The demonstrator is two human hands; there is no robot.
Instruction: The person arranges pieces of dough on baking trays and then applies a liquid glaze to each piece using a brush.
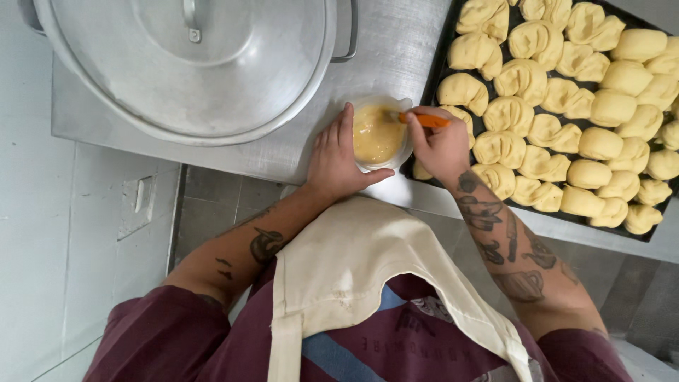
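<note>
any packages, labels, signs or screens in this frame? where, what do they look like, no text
No packages, signs or screens in view.
Shirt print: bottom centre, on the maroon shirt below the cream apron; pale lettering, a blue band and a small pale graphic, partly covered.
Wall plate: left, on the pale wall beside the steel table; blank whitish rectangle, no label seen.

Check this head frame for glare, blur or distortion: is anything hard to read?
Head view: soft, even light; mild glare on the pot lid and steel counter. Left hand on the cup, right hand with the orange brush, and the dough tray are sharp. Wide-angle bending at edges.
</note>
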